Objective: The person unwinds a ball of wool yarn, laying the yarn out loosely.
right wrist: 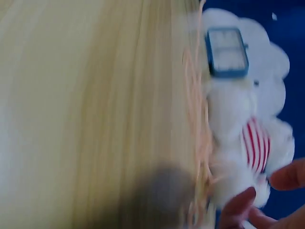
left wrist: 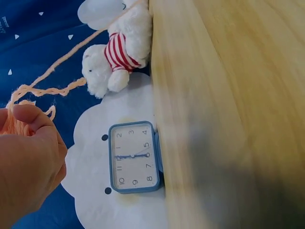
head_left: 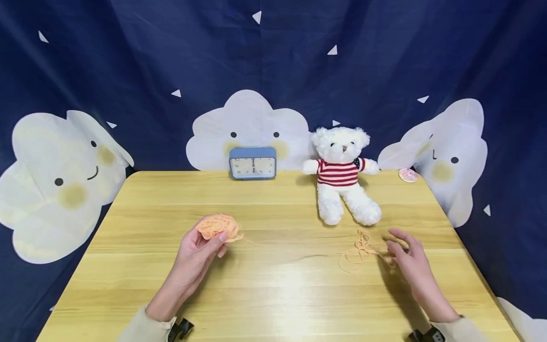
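My left hand (head_left: 198,254) grips a ball of peach yarn (head_left: 219,227) above the left part of the table, thumb across its near side. In the left wrist view, strands (left wrist: 59,90) of this yarn stretch away from the fingers toward the upper right. A loose tangle of peach yarn (head_left: 362,248) lies on the table at the right. Just right of that tangle is my right hand (head_left: 412,259), its thumb and forefinger apart. Blurred yarn loops (right wrist: 195,109) also show in the right wrist view, left of the fingertips (right wrist: 243,205).
A white teddy bear (head_left: 337,172) in a striped shirt sits at the table's back right. The blue clock (head_left: 253,164) stands at the back edge, left of it. A pink round object (head_left: 408,175) lies at the far right corner of the wooden table (head_left: 273,304).
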Action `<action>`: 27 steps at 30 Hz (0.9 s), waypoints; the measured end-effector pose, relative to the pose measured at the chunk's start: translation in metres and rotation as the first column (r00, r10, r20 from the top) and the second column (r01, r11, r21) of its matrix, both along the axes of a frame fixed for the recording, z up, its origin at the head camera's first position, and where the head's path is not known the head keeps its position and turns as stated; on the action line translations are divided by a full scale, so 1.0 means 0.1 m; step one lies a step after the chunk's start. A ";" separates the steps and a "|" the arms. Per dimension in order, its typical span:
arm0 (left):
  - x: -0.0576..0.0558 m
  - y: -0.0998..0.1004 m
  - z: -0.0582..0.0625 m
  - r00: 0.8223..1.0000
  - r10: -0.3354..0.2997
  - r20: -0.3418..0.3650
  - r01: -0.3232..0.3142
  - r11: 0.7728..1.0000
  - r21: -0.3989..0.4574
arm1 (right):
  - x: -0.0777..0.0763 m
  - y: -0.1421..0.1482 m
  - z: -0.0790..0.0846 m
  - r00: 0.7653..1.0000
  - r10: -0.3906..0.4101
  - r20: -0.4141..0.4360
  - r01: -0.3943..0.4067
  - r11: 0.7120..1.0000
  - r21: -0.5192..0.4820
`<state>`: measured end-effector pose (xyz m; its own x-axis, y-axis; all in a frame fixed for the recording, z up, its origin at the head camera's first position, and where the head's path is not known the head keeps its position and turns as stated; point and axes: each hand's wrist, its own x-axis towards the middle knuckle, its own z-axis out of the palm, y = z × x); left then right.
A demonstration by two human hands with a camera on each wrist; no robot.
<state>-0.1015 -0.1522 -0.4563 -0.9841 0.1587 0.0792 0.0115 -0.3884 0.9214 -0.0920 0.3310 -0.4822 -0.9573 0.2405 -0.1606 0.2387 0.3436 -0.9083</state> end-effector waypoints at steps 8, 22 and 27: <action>-0.02 0.13 -0.01 0.998 -0.044 -0.045 0.044 0.999 0.000 | 0.01 -0.91 0.12 0.951 0.171 -0.258 -0.201 0.975 -0.097; -0.01 0.31 -0.01 0.989 -0.130 -0.066 0.127 0.991 -0.044 | -0.12 -1.81 0.22 0.663 0.741 -0.109 -0.694 0.552 -0.462; -0.02 0.30 -0.02 0.991 -0.119 -0.054 0.115 0.991 -0.066 | -0.12 -1.75 0.21 0.671 0.726 -0.154 -0.709 0.566 -0.422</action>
